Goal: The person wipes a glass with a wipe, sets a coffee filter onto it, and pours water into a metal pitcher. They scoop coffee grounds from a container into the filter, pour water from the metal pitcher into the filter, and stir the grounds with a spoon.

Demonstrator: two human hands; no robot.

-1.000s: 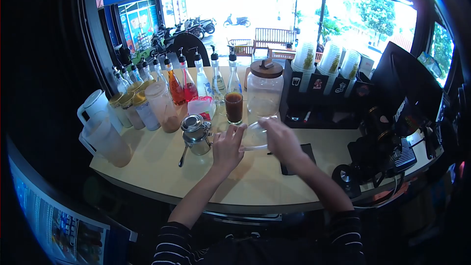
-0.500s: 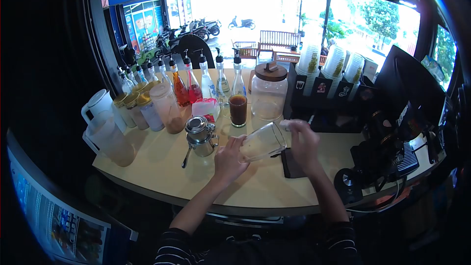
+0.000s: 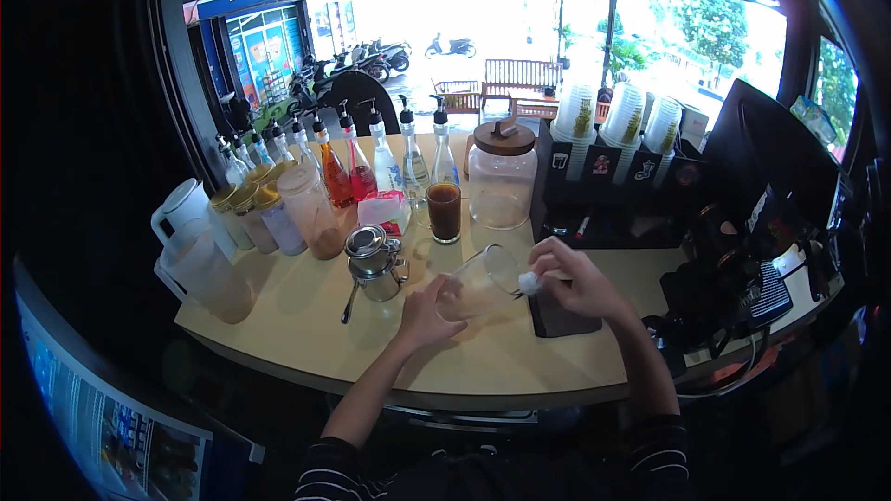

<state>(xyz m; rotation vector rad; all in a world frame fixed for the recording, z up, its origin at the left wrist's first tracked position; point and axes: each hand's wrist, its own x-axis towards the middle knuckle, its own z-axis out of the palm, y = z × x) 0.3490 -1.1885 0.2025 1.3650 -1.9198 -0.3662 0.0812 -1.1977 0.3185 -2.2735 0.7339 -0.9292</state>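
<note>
My left hand [image 3: 430, 317] is wrapped round the lower part of a clear drinking glass [image 3: 481, 285], which is tilted over the counter with its mouth toward the right. Close to that rim, my right hand [image 3: 577, 280] pinches a small crumpled white tissue [image 3: 529, 284]. Just beyond the glass stands a tumbler of dark brown drink [image 3: 445, 213]. A metal drip coffee filter [image 3: 373, 262] sits left of my left hand, with a spoon [image 3: 347, 304] beside it. A tissue pack [image 3: 383, 211] lies behind the filter.
Syrup bottles with pumps [image 3: 359, 165] line the back edge. Plastic pitchers [image 3: 206, 271] and lidded canisters [image 3: 309, 209] stand left. A lidded glass jar [image 3: 501, 181], a black cup holder [image 3: 608, 181] and a dark mat [image 3: 568, 317] are toward the right. The counter's front edge [image 3: 445, 401] is near me.
My right hand has come lower, with the tissue now visible beside the glass's rim. The glass has tipped further up and shifted slightly left with my left hand. The view has shifted slightly.
</note>
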